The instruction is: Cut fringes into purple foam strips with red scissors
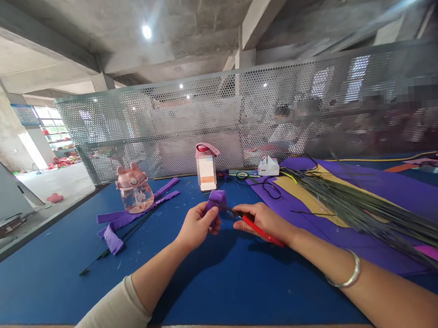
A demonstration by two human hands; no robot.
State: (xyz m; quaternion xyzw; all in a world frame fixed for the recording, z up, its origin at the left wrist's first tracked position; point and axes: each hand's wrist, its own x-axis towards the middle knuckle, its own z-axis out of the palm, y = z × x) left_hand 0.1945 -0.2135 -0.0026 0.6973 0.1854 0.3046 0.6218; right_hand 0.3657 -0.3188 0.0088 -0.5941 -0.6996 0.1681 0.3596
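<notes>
Above the middle of the blue table, my left hand (198,225) pinches a folded strip of purple paper or felt (217,198) between thumb and fingers. My right hand (265,221) is closed around a pair of red-handled scissors (257,227). Their dark blades point left and meet the strip beside my left thumb; whether they are parted I cannot tell. More purple strips (113,238), with fringed edges, lie on the table to the left, next to thin dark green stems (135,228).
A pink clear bottle (134,188) stands at left, and a pink-topped bottle (206,170) behind my hands. Purple sheets (414,189) and a bundle of green wire stems (359,208) cover the right side. A perforated metal screen (199,110) closes the back, people beyond it.
</notes>
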